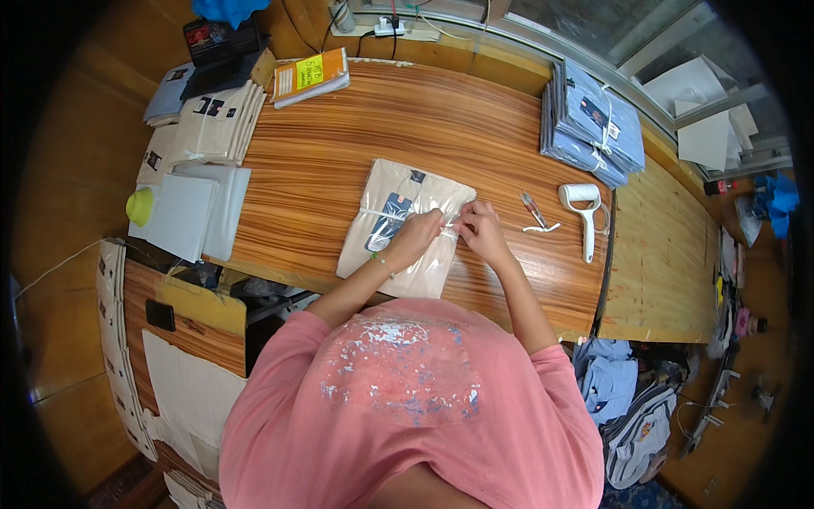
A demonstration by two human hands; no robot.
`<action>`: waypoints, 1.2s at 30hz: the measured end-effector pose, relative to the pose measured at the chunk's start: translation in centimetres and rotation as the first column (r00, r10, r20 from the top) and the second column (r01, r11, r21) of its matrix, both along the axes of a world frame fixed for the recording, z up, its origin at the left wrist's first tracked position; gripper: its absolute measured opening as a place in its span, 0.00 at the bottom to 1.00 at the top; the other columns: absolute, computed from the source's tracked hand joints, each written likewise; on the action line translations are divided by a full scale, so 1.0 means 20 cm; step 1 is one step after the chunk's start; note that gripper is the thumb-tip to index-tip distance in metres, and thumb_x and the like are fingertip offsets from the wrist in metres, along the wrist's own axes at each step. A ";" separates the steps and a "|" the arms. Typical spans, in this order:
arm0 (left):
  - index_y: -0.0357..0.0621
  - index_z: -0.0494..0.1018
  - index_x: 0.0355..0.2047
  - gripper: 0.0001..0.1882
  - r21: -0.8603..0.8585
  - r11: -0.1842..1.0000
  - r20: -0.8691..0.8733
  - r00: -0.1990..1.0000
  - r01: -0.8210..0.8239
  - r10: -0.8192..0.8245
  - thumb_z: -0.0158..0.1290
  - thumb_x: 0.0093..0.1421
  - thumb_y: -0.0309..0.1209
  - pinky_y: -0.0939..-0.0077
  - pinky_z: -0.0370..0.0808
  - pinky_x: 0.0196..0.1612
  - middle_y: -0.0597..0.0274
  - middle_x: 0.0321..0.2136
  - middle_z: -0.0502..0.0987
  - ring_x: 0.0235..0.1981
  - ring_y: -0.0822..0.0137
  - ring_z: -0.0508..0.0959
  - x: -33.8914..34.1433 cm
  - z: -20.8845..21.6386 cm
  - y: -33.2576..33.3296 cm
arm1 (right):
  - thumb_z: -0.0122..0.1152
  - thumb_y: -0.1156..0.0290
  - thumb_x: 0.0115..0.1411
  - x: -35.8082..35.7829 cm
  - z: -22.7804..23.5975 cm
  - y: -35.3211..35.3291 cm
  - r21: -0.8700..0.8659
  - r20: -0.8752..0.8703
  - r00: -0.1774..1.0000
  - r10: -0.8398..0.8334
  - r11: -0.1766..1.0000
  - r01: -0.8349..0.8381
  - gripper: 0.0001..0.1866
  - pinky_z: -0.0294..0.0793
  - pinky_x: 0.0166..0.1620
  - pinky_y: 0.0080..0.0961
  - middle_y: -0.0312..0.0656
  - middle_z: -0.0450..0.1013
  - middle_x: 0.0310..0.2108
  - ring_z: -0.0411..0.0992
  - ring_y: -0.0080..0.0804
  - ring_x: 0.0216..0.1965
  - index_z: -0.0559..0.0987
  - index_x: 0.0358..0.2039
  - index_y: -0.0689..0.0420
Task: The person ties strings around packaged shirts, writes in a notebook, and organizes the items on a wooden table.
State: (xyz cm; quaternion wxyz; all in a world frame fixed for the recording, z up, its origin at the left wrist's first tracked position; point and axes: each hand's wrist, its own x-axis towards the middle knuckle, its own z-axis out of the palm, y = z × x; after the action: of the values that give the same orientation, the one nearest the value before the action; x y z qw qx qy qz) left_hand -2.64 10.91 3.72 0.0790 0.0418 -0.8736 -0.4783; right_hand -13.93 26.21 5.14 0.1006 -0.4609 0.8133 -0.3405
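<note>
A stack of folded beige garments in clear plastic (432, 267) lies on the wooden table in front of me. A white tie strip (371, 213) runs across it, over a dark blue tag (393, 219). My left hand (419, 233) rests on the stack with its fingers pinched on the strip. At the stack's right edge my right hand (480, 229) pinches the strip too, close beside the left fingertips. The exact knot or end between the fingers is too small to make out. Right of my hands lie small thread snips (532, 206) and a short white strip piece (543, 228).
A white lint roller (587, 222) lies at the right. Bundled blue packaged garments (593, 123) stand at the back right. Back left are stacked beige garments (216, 127), an orange notebook (311, 76) and a laptop (222, 55). Left lie clear plastic sleeves (225, 212) and a phone (159, 315).
</note>
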 end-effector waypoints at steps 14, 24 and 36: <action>0.38 0.69 0.26 0.04 0.299 0.942 0.244 0.943 0.150 -0.227 0.51 0.49 0.19 0.80 0.69 0.30 0.63 0.22 0.73 0.25 0.76 0.72 -0.08 0.04 -0.12 | 0.53 0.75 0.55 0.31 0.02 0.04 -0.040 -0.003 0.998 -0.061 0.997 0.060 0.05 0.68 0.34 0.31 0.50 0.70 0.28 0.69 0.42 0.29 0.75 0.27 0.64; 0.37 0.70 0.31 0.10 -0.174 0.962 -0.120 0.965 0.211 -0.233 0.49 0.45 0.17 0.69 0.71 0.36 0.53 0.28 0.72 0.34 0.57 0.73 -0.08 0.15 -0.08 | 0.46 0.83 0.58 0.16 -0.15 -0.06 -0.162 0.691 0.717 -0.095 0.946 0.281 0.08 0.70 0.37 0.18 0.40 0.73 0.29 0.70 0.22 0.32 0.74 0.35 0.65; 0.40 0.72 0.28 0.05 -0.199 0.980 -0.209 0.977 -0.010 -0.033 0.55 0.49 0.25 0.67 0.68 0.40 0.61 0.33 0.73 0.38 0.58 0.71 -0.01 0.03 -0.07 | 0.56 0.79 0.53 0.06 -0.14 -0.06 -0.021 0.685 0.718 -0.124 0.982 0.190 0.06 0.70 0.32 0.18 0.39 0.75 0.26 0.70 0.20 0.26 0.79 0.31 0.65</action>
State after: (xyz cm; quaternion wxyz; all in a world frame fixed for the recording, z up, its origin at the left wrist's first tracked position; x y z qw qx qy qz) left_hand -2.88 9.45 4.29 0.1722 -0.0224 -0.9039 -0.3909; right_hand -12.63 25.02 2.38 0.3413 -0.2375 0.7400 -0.5287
